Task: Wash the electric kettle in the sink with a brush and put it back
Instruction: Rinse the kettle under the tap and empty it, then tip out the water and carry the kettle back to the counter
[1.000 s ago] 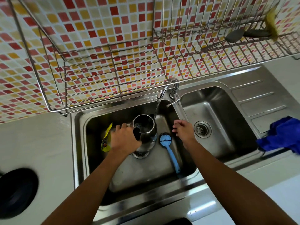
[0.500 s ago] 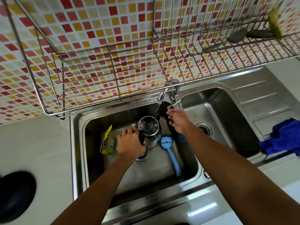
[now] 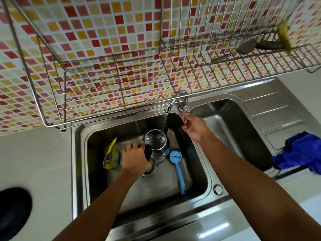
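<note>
The steel electric kettle (image 3: 157, 142) stands upright in the left sink basin (image 3: 97, 134), lid open, and water from the tap (image 3: 171, 106) streams into it. My left hand (image 3: 134, 158) grips its black handle. My right hand (image 3: 193, 126) reaches up to the tap lever (image 3: 185, 108), and its fingertips touch the lever. A blue brush (image 3: 178, 166) lies on the basin floor just right of the kettle, handle toward me.
A yellow detergent pouch (image 3: 111, 156) leans in the basin's left side. The right basin (image 3: 231, 126) lies beyond the divider. A blue cloth (image 3: 302, 152) lies on the drainboard. A wire dish rack (image 3: 112, 80) hangs overhead. A black round base (image 3: 12, 209) sits at the left.
My right hand rose from beside the brush to the tap lever. The kettle moved slightly back under the stream and now holds water. My left hand kept its grip.
</note>
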### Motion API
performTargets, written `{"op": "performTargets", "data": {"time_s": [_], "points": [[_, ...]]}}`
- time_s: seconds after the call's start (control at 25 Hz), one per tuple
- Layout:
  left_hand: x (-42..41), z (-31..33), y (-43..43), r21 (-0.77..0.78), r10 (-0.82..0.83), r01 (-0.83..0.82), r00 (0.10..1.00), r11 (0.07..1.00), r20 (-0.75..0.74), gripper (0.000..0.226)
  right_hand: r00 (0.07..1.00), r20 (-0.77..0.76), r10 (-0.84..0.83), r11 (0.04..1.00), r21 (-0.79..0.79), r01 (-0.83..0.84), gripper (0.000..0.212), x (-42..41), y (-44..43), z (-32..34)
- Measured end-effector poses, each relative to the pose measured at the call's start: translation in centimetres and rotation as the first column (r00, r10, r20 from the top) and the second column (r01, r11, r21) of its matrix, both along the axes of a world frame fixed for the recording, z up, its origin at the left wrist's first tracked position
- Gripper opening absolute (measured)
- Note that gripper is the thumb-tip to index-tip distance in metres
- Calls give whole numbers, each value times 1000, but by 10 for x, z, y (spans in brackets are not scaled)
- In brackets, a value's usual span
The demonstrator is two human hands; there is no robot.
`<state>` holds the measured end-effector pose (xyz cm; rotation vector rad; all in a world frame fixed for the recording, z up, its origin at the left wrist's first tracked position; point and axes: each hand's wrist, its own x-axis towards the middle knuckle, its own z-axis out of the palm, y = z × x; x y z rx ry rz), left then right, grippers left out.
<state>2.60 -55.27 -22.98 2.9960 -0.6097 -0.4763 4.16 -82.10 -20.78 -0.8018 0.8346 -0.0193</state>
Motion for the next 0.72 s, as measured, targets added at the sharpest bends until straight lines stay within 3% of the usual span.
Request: {"op": "performTargets", "data": {"time_s": [0.24, 0.32, 0.4, 0.44, 0.52, 0.6, 0.72], "points": [[7, 13, -6, 98, -18, 24, 998, 995, -62, 70, 993, 68, -93, 994, 59, 89, 31, -10, -1, 21], [8, 20, -4, 9, 18, -18, 999, 1000, -50, 69, 995, 65, -76, 997, -24, 77, 35, -14, 7, 27], [9, 25, 5, -217, 136, -135, 991, 967, -10, 60, 1000, -1, 15, 962, -274, -15, 35, -22, 26, 30], [9, 25, 14, -363, 214, -203, 977, 910, -10, 54, 995, -64, 74, 886, -455, -95, 34, -29, 40, 28], [7, 21, 37, -589, 355, -327, 932, 739, -72, 37, 971, -119, 207, 613, -758, -224, 32, -47, 72, 18], [1, 12, 65, -662, 439, -432, 882, 613, -169, 27, 916, -94, 391, 418, -868, -267, 34, -66, 108, 3], [-13, -9, 98, -579, 462, -536, 839, 614, -287, 28, 801, -162, 576, 257, -895, -366, 53, -86, 151, -14]]}}
